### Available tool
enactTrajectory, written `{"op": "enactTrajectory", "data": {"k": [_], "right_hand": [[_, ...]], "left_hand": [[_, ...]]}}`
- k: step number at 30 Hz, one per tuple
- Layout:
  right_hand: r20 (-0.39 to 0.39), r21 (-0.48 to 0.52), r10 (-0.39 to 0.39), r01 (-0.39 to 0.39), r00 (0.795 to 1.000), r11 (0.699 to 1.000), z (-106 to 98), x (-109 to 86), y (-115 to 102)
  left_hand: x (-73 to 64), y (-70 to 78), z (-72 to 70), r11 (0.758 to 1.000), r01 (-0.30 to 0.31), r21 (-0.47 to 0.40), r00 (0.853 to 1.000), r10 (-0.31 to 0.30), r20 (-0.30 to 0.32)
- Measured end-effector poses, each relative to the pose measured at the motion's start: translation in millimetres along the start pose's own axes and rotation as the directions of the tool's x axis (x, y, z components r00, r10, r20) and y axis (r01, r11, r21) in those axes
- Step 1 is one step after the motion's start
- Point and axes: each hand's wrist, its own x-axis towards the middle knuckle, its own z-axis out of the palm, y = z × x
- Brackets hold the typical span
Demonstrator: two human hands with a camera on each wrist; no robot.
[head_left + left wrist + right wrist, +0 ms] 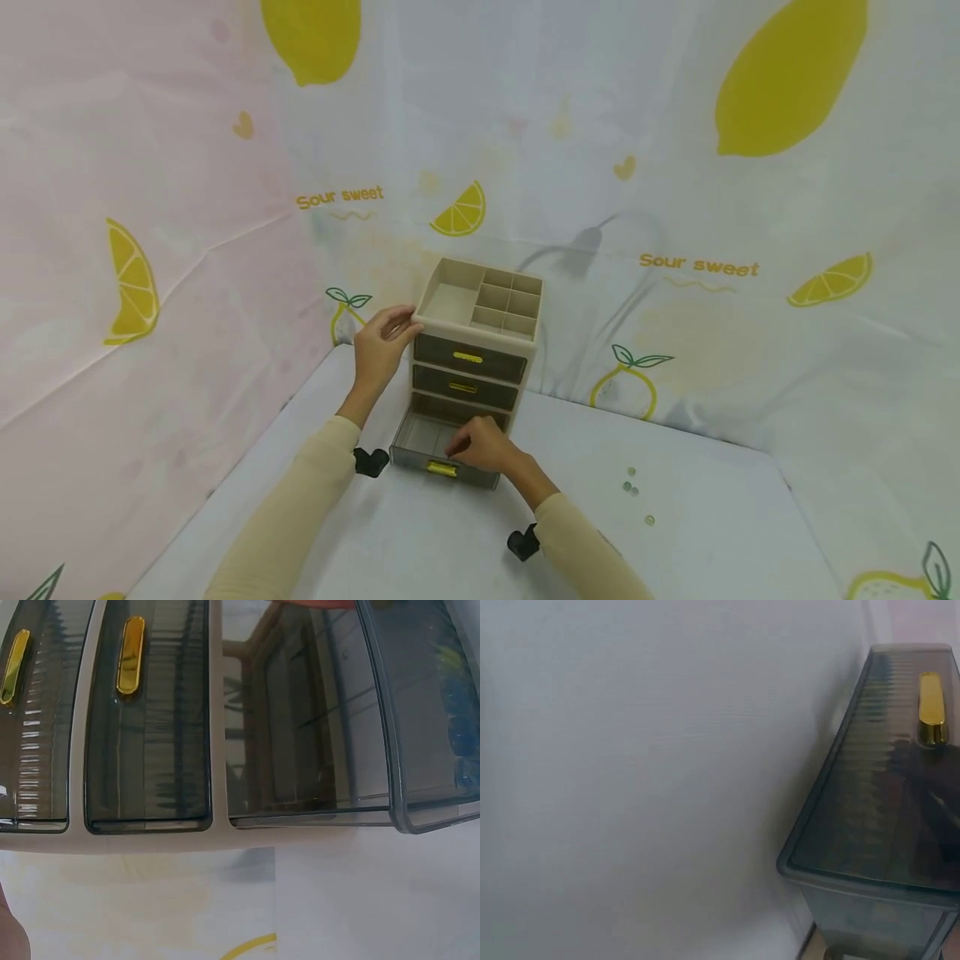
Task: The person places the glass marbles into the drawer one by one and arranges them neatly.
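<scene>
A beige desktop drawer organizer (480, 337) stands on the white table with its dark see-through bottom drawer (423, 433) pulled out. My left hand (381, 346) grips its upper left front corner, with the thumb toward the front. Over the pulled-out drawer, my right hand (483, 442) hangs with bent fingers near the drawer's front wall. Whether those fingertips pinch anything small is hidden. In the left wrist view, the two upper drawers, including the middle drawer (161, 750), are closed. The bottom drawer's gold handle (931, 709) appears in the right wrist view.
Several small round glassy pieces (631, 485) lie on the table right of the organizer. Its top has one large compartment (453, 304) and several small ones. A lemon-printed cloth (675, 208) hangs behind, and a pink one (150, 208) at the left.
</scene>
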Motion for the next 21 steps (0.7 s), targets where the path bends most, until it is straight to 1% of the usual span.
{"op": "enactTrajectory", "data": {"k": [3,7,13,16,18,21], "right_hand": [[0.027,-0.024,0.013,-0.012,1.0,1.0,-0.5,2.7,1.5],[0.048,-0.033,0.023,-0.022,0.999,0.999,-0.2,6.5,2.0],[0.075,-0.025,0.035,-0.033,0.997,0.999,2.6,10.9,2.8],[0.094,-0.027,0.055,-0.053,0.994,0.998,2.4,12.8,1.8],[0.105,-0.013,0.07,-0.069,0.992,0.998,2.0,13.2,0.9],[0.107,0.002,0.067,-0.067,0.992,0.998,1.8,13.0,0.5]], "left_hand": [[-0.3,-0.5,0.8,1.0,-0.003,-0.002,1.0,0.003,-0.002],[-0.2,-1.2,1.5,1.0,0.004,-0.006,1.0,-0.005,-0.008],[-0.5,-1.6,1.9,1.0,0.009,-0.003,1.0,-0.009,-0.009],[-0.9,-0.1,1.8,1.0,0.01,0.004,1.0,-0.01,-0.008],[-0.9,0.5,1.6,1.0,0.008,0.009,1.0,-0.008,-0.006],[-0.7,0.1,1.1,1.0,0.004,0.007,1.0,-0.004,-0.004]]}}
